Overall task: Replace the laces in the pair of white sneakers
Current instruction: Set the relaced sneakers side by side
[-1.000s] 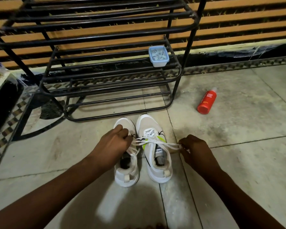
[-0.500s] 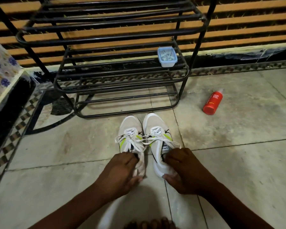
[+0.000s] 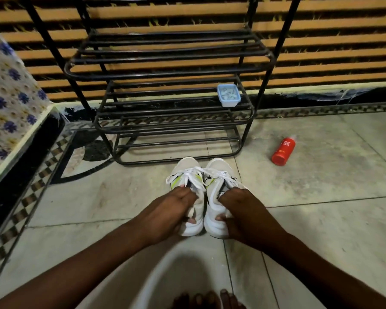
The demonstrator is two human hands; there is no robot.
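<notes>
The left sneaker is gripped at its heel by the left hand, the right sneaker likewise by the right hand.

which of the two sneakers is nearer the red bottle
The right sneaker, gripped by the right hand: the red bottle lies off to that side, while the left sneaker, held by the left hand, sits farther from it.

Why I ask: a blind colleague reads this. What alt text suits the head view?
The left hand and right hand each grip the heel end of one of two laced white sneakers on the floor. Beyond: a black shoe rack holding a blue container, and a red bottle.
</notes>
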